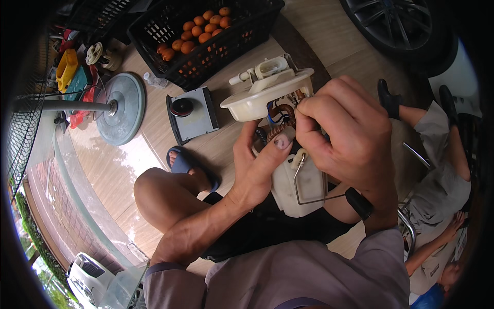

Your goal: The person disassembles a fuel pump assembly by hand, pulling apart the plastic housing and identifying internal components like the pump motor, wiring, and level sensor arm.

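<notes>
Above my lap is a fuel pump module with a cream round top flange [265, 95] and an off-white plastic body [298, 193]. Between the two run a brown corrugated hose [282, 110] and wiring. My left hand [252, 167] is closed round the module under the flange, its thumb against the hose. With thumb and forefinger pinched, my right hand [345, 129] is at the gap beneath the flange's right side; what lies in the pinch is hidden. A bent wire arm [297, 185] leaves the body and ends in a black float [358, 203] below my right wrist.
Ahead stands a black crate [198, 72] with several orange fruits. A metal box [193, 116] bearing a black disc lies on the tiles, near a fan's round base [121, 109]. A car wheel [399, 26] is far right. Another person [435, 190] sits at the right.
</notes>
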